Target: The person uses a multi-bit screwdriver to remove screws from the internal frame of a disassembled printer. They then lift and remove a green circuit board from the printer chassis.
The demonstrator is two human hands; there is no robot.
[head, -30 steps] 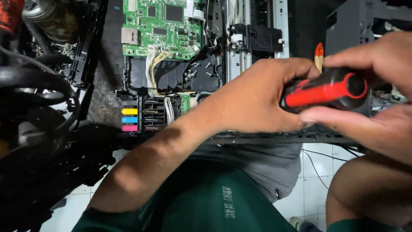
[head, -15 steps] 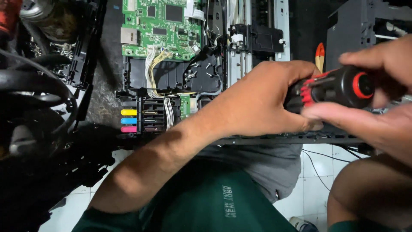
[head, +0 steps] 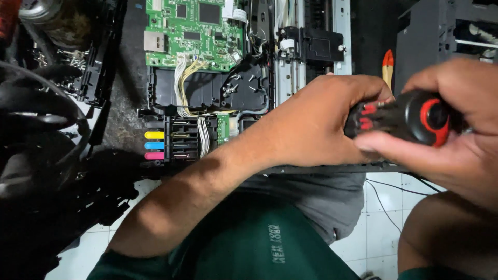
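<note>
Far left: a dark heap of black plastic parts (head: 36,129), blurred and hard to tell apart. Just right of that, an opened printer chassis (head: 129,109) lying on white floor tiles (head: 368,233). Near the top, a green circuit board (head: 194,33) with pale ribbon wires (head: 187,83) running down from its lower edge. Below the board, a black cartridge bay with yellow, blue and pink ink tabs (head: 154,145) stacked one above the other (yellow on top). Further right, a metal rail with a black carriage block (head: 311,49), upright in view.

Across the middle, reaching from lower left toward the right: left hand (head: 316,124), fingers curled tight around the front part of a black and red screwdriver handle (head: 404,118), thumb tucked underneath. Shaft and tip hidden behind the hand, so no telling what the tip touches. Handle held above the printer's front edge, butt end turned toward the camera.

At the right edge: right hand (head: 456,114), fingers closed over the rear of that same handle, thumb pressed along its lower side. An orange-tipped tool (head: 387,65) standing just behind the left hand's knuckles. Beyond, a grey machine housing (head: 441,36). Bottom: green shorts (head: 244,243) and a grey shirt hem (head: 321,197).
</note>
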